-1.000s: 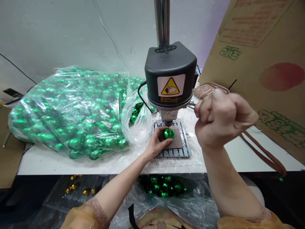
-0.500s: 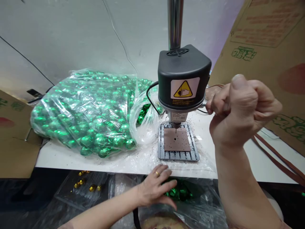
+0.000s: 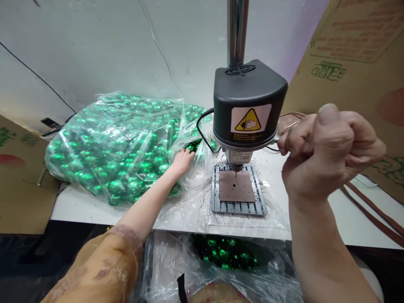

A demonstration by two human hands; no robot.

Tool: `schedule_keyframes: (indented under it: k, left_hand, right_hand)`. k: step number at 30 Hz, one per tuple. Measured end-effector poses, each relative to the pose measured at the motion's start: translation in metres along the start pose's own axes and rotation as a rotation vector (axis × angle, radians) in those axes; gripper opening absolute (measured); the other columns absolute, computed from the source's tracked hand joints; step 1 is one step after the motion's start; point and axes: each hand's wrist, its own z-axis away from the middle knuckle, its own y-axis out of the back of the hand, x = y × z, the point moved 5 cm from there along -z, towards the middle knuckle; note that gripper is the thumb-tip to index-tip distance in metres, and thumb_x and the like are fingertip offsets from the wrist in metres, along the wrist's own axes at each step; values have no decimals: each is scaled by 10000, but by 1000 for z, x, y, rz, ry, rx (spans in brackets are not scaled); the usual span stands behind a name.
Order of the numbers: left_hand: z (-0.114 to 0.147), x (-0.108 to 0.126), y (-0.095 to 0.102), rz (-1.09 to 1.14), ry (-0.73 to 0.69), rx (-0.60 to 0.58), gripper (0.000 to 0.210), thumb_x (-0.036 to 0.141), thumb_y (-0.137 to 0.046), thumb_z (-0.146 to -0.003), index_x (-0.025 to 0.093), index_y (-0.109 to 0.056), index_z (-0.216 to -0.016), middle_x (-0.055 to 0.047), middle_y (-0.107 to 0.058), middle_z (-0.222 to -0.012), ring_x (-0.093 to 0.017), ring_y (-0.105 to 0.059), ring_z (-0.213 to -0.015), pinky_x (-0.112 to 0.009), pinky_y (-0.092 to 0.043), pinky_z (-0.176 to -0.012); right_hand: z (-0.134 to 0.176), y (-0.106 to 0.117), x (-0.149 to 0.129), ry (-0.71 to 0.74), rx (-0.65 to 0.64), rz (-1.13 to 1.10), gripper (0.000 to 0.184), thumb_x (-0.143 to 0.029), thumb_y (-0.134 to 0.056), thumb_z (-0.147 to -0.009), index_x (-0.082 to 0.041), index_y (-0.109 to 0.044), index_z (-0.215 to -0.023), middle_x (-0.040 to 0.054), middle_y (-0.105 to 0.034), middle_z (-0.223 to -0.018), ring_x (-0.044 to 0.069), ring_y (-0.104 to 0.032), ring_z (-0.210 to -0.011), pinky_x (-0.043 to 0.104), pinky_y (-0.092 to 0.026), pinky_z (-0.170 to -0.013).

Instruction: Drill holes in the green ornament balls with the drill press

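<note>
My left hand [image 3: 183, 162] is at the mouth of a clear plastic bag [image 3: 132, 145] full of shiny green faceted balls. Its fingers look apart, with their tips partly hidden at the opening, and no ball shows in them. On the right, my right hand [image 3: 328, 151] is closed around the lever of a small black bench drill [image 3: 249, 101], most of the lever being hidden by the fist. Below the chuck, a thin bit points down over a brown square pad [image 3: 243, 192] with a dark hole. The pad lies on the slotted grey drill base [image 3: 263, 208], scattered with dark specks.
Below the table edge, an open plastic bag holds more green balls [image 3: 225, 252]. Cardboard boxes stand at the left [image 3: 22, 176] and right [image 3: 356, 75]. A brown strap [image 3: 375, 210] lies on the white table [image 3: 82, 208]. The drill's steel column [image 3: 237, 33] rises behind it.
My left hand has moved from above the lower bag, up and left to the mouth of the big bag. My right hand stays closed at the drill lever. The view has shifted slightly.
</note>
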Motion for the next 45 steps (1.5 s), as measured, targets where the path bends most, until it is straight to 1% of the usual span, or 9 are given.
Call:
schedule_keyframes:
  k: [3,6,9,12,15,19,23,31,45]
  left_hand:
    - [9,7,16,78,2,25,385,67,-686,-769,193,-693,-1133,-124,-634,-1125,-337,-602,-1111,-477,-495,-997]
    - [29,27,26,539,-9,20,524,239,-751,-787,233,-648,-1300,-100,-653,-1199,-291,-640,-1056,-440,-544,-933]
    - [55,55,10,1159,109,-163,549,437,-737,-826,243,-621,-1327,-98,-694,-1174,-257,-678,-962,-402,-569,-808]
    - [80,78,-18,1454,260,-327,549,601,-676,-864,215,-636,-1253,-114,-716,-1110,-245,-686,-894,-395,-556,-758]
    - [93,86,-37,1358,273,-320,597,576,-805,-798,223,-586,-1228,-65,-700,-1014,-200,-659,-823,-344,-524,-712]
    - [97,86,-38,1028,66,-171,625,415,-907,-748,223,-538,-1214,-22,-648,-1024,-161,-613,-863,-301,-511,-766]
    - [98,93,-40,847,-126,-299,601,354,-828,-820,220,-555,-1337,-78,-664,-1200,-208,-634,-1021,-329,-520,-879]
    - [87,99,-43,807,-70,-329,472,369,-753,-822,184,-627,-1237,-41,-706,-1007,-175,-638,-860,-292,-530,-757]
    - [81,113,-49,739,-148,-263,506,371,-820,-793,201,-663,-1243,-51,-679,-1082,-186,-634,-901,-300,-514,-770]
  right_hand:
    - [1,0,0,-8,8,1,487,-289,-624,-928,-185,-381,-519,-70,-339,-457,40,-370,-425,289,-337,-489]
    - [2,-1,-1,-10,21,0,484,-278,-623,-930,-180,-375,-527,-72,-346,-461,32,-381,-431,278,-367,-511]
    - [2,-1,-2,-18,29,-16,479,-283,-623,-938,-185,-370,-544,-72,-358,-469,35,-391,-430,278,-366,-505]
    - [3,-1,-1,-30,30,-33,483,-288,-627,-939,-189,-359,-549,-72,-351,-475,38,-382,-427,279,-345,-489]
    - [2,-1,0,-14,19,-45,488,-300,-638,-933,-190,-379,-535,-70,-349,-463,46,-376,-425,290,-335,-481]
    - [2,0,2,-7,-9,-45,492,-329,-652,-934,-192,-399,-535,-64,-372,-467,51,-391,-439,298,-347,-485]
    - [2,-1,1,16,-31,-34,502,-343,-626,-958,-192,-366,-556,-63,-356,-485,40,-392,-452,271,-375,-499]
    - [3,-2,-2,27,-63,4,488,-357,-586,-983,-210,-310,-608,-54,-347,-508,52,-392,-463,272,-346,-480]
    - [4,-1,3,-48,-80,-50,487,-427,-620,-950,-232,-311,-627,-37,-295,-513,103,-307,-462,359,-271,-486]
